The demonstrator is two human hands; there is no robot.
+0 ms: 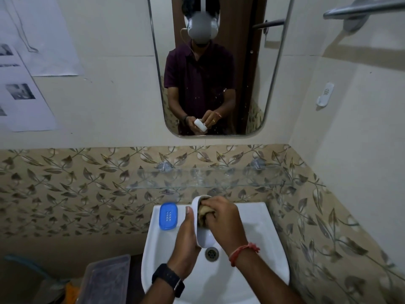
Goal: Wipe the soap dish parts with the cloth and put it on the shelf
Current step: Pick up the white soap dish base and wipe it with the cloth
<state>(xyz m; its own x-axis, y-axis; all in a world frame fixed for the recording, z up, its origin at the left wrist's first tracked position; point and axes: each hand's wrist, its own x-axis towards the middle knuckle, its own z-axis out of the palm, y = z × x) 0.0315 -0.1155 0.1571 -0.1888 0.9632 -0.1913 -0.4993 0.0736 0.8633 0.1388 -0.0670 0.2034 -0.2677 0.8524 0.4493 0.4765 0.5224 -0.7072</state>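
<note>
left hand (186, 235) clamps the white tray (202, 234) on edge so right hand (221, 218), fingers bunched on the cloth (202, 212), reaches inside.

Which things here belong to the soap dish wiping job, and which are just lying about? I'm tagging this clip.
Job: white dish base in left hand; cloth in right hand; blue insert on sink rim; glass shelf.

Lying about: mirror, wall papers, clear plastic box, towel bar, wall hook.

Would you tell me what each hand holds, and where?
Left hand grips the white soap dish base along its left rim; right hand presses a bunched cloth inside it.
</note>
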